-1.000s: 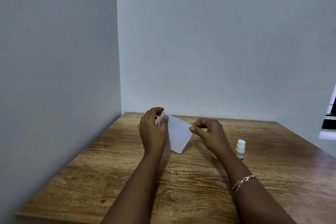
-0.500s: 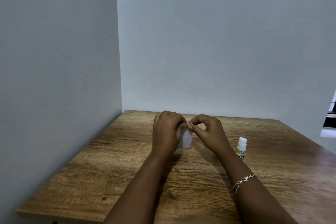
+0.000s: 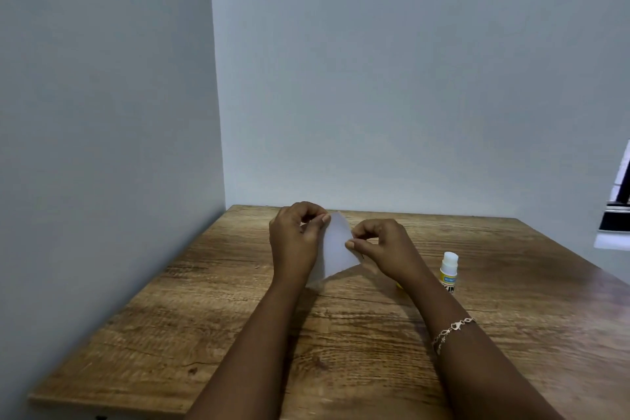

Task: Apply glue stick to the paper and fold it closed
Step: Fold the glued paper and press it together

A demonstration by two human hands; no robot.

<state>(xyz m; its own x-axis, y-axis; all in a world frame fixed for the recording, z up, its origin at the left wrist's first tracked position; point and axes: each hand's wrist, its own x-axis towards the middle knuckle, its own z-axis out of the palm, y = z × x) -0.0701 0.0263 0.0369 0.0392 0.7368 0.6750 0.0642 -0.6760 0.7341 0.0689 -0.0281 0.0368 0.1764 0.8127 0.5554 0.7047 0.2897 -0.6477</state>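
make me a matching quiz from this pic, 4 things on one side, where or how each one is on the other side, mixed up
Things:
1 paper
2 glue stick
3 bracelet
4 table

Place or state:
a worn on the right wrist
b wood-grain brown, set into the wall corner
c pinched by the left hand and the right hand
d standing upright on the table, beside the right forearm

Pairs: 1-c, 2-d, 3-a, 4-b

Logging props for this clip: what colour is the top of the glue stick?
White top on the glue stick; head view.
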